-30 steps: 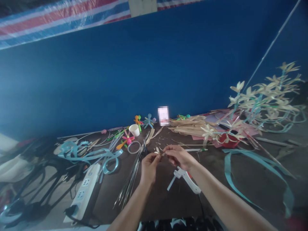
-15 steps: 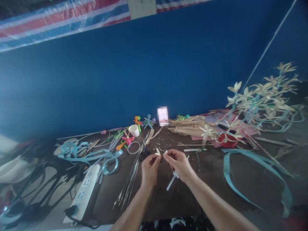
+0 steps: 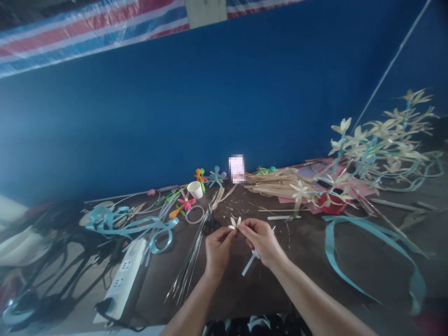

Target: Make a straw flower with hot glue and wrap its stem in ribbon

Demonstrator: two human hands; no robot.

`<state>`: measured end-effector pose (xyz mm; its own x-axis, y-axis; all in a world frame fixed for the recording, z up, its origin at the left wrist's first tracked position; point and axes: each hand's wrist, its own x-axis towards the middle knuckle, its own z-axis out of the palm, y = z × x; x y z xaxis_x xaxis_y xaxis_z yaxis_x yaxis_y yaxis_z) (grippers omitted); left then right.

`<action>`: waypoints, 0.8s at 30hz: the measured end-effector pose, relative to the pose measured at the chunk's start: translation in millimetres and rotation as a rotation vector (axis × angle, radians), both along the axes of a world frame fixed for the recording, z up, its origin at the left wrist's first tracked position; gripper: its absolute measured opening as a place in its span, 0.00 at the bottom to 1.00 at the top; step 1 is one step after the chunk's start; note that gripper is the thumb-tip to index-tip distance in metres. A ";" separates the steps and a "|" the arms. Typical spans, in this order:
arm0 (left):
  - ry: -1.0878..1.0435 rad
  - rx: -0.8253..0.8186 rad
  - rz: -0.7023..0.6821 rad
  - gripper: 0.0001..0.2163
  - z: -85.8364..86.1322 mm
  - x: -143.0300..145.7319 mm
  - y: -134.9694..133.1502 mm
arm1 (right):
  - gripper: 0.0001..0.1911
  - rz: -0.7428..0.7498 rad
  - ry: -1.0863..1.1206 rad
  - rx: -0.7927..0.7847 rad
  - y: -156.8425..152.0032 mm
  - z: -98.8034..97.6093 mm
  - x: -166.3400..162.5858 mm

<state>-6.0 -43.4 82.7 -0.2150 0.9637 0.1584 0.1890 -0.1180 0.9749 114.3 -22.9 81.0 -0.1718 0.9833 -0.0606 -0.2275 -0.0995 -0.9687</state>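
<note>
Small cream-coloured petals (image 3: pixel 234 223), pointed and standing up in a loose V, are pinched between my two hands over the middle of the dark table. My left hand (image 3: pixel 218 248) is closed, thumb and forefinger gripping the petals from the left. From the other side, my right hand (image 3: pixel 263 240) pinches them with its fingertips. Below the right palm shows a white strip (image 3: pixel 248 265); whether that hand holds it or it lies on the table I cannot tell. Dark-handled scissors (image 3: pixel 210 223) lie just beyond my left hand, beside a bundle of thin wires (image 3: pixel 187 268).
A power strip (image 3: pixel 122 280) with a plugged cable, curled blue ribbon (image 3: pixel 140 227), a white cup (image 3: pixel 195 190) and a tape ring (image 3: pixel 194 215) are on the left. Dried husks (image 3: pixel 276 186), a white pen (image 3: pixel 283 218), a ribbon loop (image 3: pixel 353 275) and cream flowers (image 3: pixel 385 135) are on the right.
The petals between my fingertips have come closer together and now stand more upright. My left hand has shifted slightly; the right has hardly moved.
</note>
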 end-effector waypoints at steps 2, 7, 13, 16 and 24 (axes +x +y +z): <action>-0.017 -0.012 -0.004 0.07 1.3 -0.1 -0.2 | 0.14 0.006 -0.005 0.000 -0.7 0.7 -0.4; -0.010 -0.034 -0.017 0.06 4.7 -1.5 -0.5 | 0.13 -0.002 -0.025 0.003 -1.7 1.8 -0.2; 0.022 -0.034 -0.017 0.06 1.0 -2.8 -0.5 | 0.13 -0.009 -0.019 0.008 -3.3 1.2 -0.3; -0.015 -0.040 0.018 0.06 -3.6 -1.4 -0.4 | 0.13 -0.032 -0.001 0.013 -4.5 0.1 -1.5; -0.039 -0.052 0.050 0.07 -8.6 1.6 1.2 | 0.11 -0.055 -0.039 0.026 -6.0 -1.2 -2.2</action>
<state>-4.4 -42.1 74.0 -0.2686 0.9582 0.0988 0.1551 -0.0582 0.9862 112.1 -28.9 79.8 -0.1158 0.9924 -0.0408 -0.1941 -0.0629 -0.9790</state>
